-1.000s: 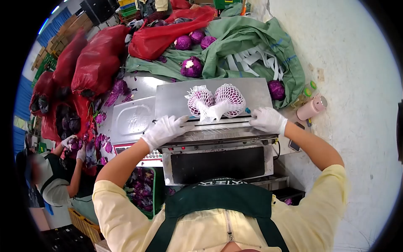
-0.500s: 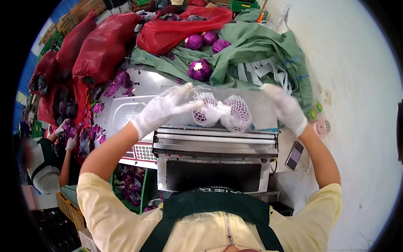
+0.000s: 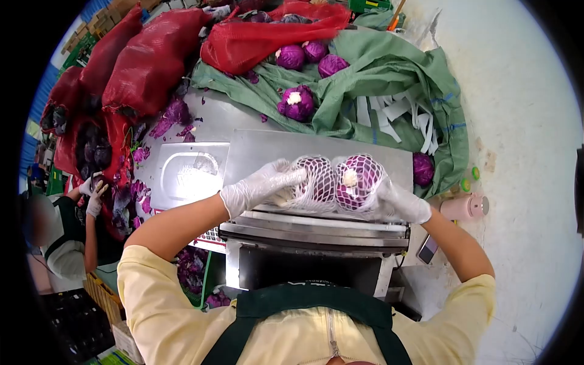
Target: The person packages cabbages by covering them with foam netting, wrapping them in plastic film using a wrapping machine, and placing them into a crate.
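Two purple cabbages in white foam nets, the left one [image 3: 316, 177] and the right one [image 3: 359, 182], lie side by side at the front of the steel plate [image 3: 261, 146] of a wrapping machine [image 3: 316, 234]. My gloved left hand [image 3: 261, 185] is closed on the left cabbage from its outer side. On the other side, my gloved right hand [image 3: 400, 199] grips the right cabbage, its fingers partly hidden by the net. A pale core shows through the right net.
Loose cabbages [image 3: 297, 102] lie on green sacking [image 3: 365, 61] behind the plate. Red mesh sacks [image 3: 155, 67] stand at the left, where a co-worker [image 3: 67, 231] handles leaves. A scale [image 3: 188, 173], phone [image 3: 427, 248] and pink bottle [image 3: 465, 207] flank the machine.
My hands have come down from above the plate onto the two cabbages. The cabbages have turned and sit closer to the plate's front, with more purple and a core showing.
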`<state>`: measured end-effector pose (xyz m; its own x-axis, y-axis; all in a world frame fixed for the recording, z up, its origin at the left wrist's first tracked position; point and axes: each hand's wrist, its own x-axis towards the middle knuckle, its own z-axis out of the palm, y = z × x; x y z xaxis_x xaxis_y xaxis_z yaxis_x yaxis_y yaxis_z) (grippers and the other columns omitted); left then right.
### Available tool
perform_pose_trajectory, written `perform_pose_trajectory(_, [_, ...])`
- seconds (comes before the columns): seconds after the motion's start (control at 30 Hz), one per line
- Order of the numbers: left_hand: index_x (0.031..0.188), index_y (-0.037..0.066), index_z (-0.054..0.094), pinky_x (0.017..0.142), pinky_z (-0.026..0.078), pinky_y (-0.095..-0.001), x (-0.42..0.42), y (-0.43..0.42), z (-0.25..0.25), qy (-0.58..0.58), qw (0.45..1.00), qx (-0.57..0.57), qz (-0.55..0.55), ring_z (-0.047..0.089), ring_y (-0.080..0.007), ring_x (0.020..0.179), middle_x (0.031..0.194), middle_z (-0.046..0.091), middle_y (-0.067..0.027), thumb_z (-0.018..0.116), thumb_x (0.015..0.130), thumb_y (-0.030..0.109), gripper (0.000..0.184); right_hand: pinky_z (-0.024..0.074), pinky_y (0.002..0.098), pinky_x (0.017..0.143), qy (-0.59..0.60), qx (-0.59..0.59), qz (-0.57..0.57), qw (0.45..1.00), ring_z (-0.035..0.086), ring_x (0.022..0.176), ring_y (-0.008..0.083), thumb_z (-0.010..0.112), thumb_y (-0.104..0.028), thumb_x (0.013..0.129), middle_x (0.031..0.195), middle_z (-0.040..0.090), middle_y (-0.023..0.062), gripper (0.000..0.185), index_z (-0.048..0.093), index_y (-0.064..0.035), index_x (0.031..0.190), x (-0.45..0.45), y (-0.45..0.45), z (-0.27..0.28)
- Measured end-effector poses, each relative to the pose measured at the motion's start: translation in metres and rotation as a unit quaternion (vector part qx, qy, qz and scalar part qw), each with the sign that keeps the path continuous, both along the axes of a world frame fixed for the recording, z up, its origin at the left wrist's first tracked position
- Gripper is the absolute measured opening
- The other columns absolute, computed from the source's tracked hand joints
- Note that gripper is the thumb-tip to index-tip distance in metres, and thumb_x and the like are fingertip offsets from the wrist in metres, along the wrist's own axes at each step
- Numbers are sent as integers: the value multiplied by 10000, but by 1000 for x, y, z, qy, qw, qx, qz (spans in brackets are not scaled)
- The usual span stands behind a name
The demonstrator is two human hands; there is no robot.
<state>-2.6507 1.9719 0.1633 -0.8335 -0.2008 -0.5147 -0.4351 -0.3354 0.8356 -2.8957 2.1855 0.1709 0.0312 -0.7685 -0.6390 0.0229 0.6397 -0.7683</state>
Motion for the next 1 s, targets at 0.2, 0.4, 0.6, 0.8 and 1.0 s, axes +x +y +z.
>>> perform_pose_trajectory(0.2, [1331, 64, 471, 781, 542, -322, -5, 10, -28, -63, 979, 190, 39, 621, -198, 976, 1059, 617, -150, 544, 893, 564, 668, 463, 363, 999, -143, -64, -19, 987, 507, 1236, 229, 586, -586, 848, 1419, 424, 98, 874, 201, -129, 1487, -1, 13, -16])
perform_pose_trajectory(0.4, [1371, 95, 439, 847, 512, -383, 21, -26, 17, 56, 754, -651, -65, 574, -338, 1088, 1212, 524, -242, 661, 847, 297, 604, 500, 364, 819, 580, -158, 30, 799, 615, 998, 311, 662, -382, 835, 1219, 558, 176, 704, 350, -149, 1422, -12, 27, 23])
perform_pose_trajectory(0.6, [1355, 213, 413, 994, 455, -433, 23, -20, 10, 323, 400, -790, -335, 473, -370, 1244, 1304, 466, -249, 675, 708, 143, 702, 434, 456, 985, 700, -440, 337, 450, 432, 1274, 287, 561, -131, 805, 1407, 392, 127, 520, 501, -363, 1266, -33, 24, -5])
perform_pose_trajectory(0.8, [1375, 54, 357, 1032, 427, -372, -7, -28, -43, 223, 682, -668, -198, 450, -410, 1256, 1455, 346, -223, 716, 713, 107, 755, 375, 414, 1057, 612, -366, 197, 673, 416, 1292, 341, 775, -328, 703, 1363, 454, 179, 867, 356, -4, 1390, -34, -22, -46])
perform_pose_trajectory(1.0, [1463, 17, 254, 1018, 430, -306, -5, -10, -31, 267, 904, -334, -1, 501, -170, 1193, 1376, 469, -157, 848, 697, 197, 986, 311, 317, 1111, 188, -338, -22, 922, 418, 1289, 199, 815, -35, 685, 1443, 383, 116, 1036, 162, -17, 1490, -3, -9, -14])
